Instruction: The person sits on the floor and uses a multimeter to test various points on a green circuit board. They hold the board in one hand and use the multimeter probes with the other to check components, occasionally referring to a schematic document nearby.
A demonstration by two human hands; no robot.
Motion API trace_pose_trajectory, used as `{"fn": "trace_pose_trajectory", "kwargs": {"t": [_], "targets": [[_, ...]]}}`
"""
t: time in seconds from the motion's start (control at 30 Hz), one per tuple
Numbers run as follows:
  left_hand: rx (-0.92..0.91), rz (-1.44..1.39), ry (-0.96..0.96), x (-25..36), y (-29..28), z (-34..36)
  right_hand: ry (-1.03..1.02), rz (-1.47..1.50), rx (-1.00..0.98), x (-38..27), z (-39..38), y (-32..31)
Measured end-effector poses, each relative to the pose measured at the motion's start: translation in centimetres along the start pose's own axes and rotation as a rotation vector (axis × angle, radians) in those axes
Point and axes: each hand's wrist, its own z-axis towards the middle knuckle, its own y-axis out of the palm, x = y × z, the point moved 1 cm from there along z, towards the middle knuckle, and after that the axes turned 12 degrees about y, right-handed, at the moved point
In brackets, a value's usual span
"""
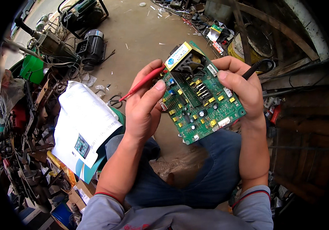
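A green circuit board [195,126] is held up over my lap, tilted, its parts facing me. It carries a transformer with a yellow-and-white label [178,56], yellow capacitors and white connectors. My left hand [144,103] grips its left edge, thumb on top, and also holds a red test probe [143,82] between thumb and fingers, its tip pointing down to the left. On the right edge my right hand [243,86] clasps the board with the thumb on top. A black test probe [253,69] with its cable lies in that hand too. The fingers beneath the board are hidden.
Left of my knee lies a printed paper sheet [86,119] with a board picture. Farther off stand an electric motor [93,46], a green bucket [32,69] and a framed machine [82,15]. Scrap metal crowds the left side. At the right are a yellow drum [241,51] and metal bars.
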Motion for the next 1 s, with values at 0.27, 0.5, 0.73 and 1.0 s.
{"fn": "trace_pose_trajectory", "kwargs": {"t": [0.27, 0.5, 0.73, 1.0], "targets": [[0.084, 0.046, 0.02, 0.2, -0.1, 0.4, 0.016, 0.038, -0.032, 0.1, 0.4, -0.2], [0.267, -0.036, 0.033, 0.0, -0.7, 0.9, 0.016, 0.008, -0.066, 0.5, 0.3, 0.1], [0.312, -0.389, -0.118, 0.4, -0.7, 0.8, 0.043, 0.006, -0.113, 1.0, 0.1, 1.4], [0.248, -0.459, -0.156, 0.6, -1.7, 1.2, 0.007, -0.108, -0.13, 1.2, -0.1, 1.3]]}}
